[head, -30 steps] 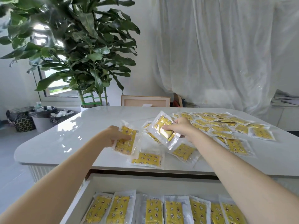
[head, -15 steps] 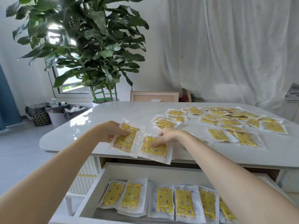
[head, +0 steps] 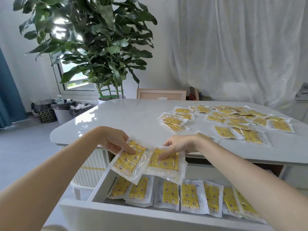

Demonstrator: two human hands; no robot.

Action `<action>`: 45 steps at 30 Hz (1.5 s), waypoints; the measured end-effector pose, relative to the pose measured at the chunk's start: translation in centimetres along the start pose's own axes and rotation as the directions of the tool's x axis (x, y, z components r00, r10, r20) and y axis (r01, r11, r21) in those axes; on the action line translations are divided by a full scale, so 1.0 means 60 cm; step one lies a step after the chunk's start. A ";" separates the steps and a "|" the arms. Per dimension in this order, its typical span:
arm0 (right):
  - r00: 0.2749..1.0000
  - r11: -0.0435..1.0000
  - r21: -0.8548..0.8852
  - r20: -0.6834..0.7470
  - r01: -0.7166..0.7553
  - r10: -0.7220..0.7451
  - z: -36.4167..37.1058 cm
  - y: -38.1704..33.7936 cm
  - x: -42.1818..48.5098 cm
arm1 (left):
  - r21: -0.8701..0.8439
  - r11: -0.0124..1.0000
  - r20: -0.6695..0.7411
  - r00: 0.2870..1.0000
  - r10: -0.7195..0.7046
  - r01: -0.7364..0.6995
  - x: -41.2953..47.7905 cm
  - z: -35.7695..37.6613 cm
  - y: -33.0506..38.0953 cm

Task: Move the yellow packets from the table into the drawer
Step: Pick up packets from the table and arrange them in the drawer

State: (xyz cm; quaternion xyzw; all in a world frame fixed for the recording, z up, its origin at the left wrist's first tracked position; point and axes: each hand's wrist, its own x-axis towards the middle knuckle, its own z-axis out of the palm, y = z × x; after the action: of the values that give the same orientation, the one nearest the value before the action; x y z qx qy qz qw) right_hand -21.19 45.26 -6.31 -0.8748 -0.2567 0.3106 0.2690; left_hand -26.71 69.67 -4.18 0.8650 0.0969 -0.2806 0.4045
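My left hand (head: pixel 115 140) grips a yellow packet in clear wrap (head: pixel 128 162) and holds it tilted above the open white drawer (head: pixel 100 185). Beside it, my right hand (head: pixel 178 145) holds a second yellow packet (head: pixel 166 164), fingers pressed on its top. Both packets hang past the table's front edge, over the drawer's back left part. Inside the drawer a row of several yellow packets (head: pixel 190 195) lies side by side. Many more yellow packets (head: pixel 223 120) are spread over the right half of the white table (head: pixel 126 119).
A large potted plant (head: pixel 93 47) stands behind the table's left end. Bins with black bags (head: pixel 58 110) sit on the floor at the left. A wooden frame (head: pixel 161 94) leans behind the table, and white plastic sheeting (head: pixel 233 47) hangs at the back right.
Both hands have pulled their packets off the table toward me and lowered them over the open drawer. The view has tilted down, so more of the drawer shows.
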 end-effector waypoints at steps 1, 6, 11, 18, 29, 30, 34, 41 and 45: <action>0.999 1.000 -0.006 0.041 -0.011 0.011 0.009 0.004 -0.008 | 0.046 0.999 0.044 0.999 -0.014 0.012 -0.002 0.005 -0.004; 0.973 0.990 0.055 0.200 -0.132 0.119 0.054 0.050 -0.019 | 0.216 0.974 0.163 0.981 -0.102 0.065 -0.001 0.042 -0.019; 0.953 0.944 0.180 0.183 -0.276 0.244 0.099 0.099 0.000 | 0.271 0.956 0.071 0.988 -0.137 0.114 0.023 0.076 -0.024; 0.907 0.801 0.527 -0.125 -0.283 0.403 0.156 0.151 0.043 | 0.216 0.959 -0.143 0.978 -0.153 0.181 0.063 0.098 -0.036; 0.887 0.846 0.473 -0.241 -0.247 0.394 0.182 0.164 0.081 | 0.203 0.953 -0.236 0.956 -0.175 0.224 0.126 0.139 -0.046; 0.887 0.857 0.457 -0.255 -0.239 0.384 0.184 0.168 0.085 | 0.217 0.947 -0.232 0.955 -0.185 0.236 0.132 0.142 -0.051; 0.877 0.893 0.375 -0.304 -0.249 0.372 0.188 0.175 0.092 | 0.326 0.899 -0.265 0.941 -0.210 0.293 0.144 0.150 -0.067; 0.826 0.891 0.292 -0.354 -0.348 0.438 0.190 0.167 0.095 | 0.614 0.710 -0.392 0.914 -0.103 0.344 0.153 0.147 -0.094; 0.805 0.889 0.257 -0.382 -0.380 0.454 0.187 0.160 0.084 | 0.747 0.527 -0.425 0.901 -0.090 0.405 0.150 0.159 -0.098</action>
State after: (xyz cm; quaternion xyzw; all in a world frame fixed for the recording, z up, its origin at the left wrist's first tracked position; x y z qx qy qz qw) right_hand -22.73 44.89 -21.81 -0.9305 0.0356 0.1811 0.3165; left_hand -25.47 65.79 -17.96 0.9629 0.1461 -0.1973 -0.1121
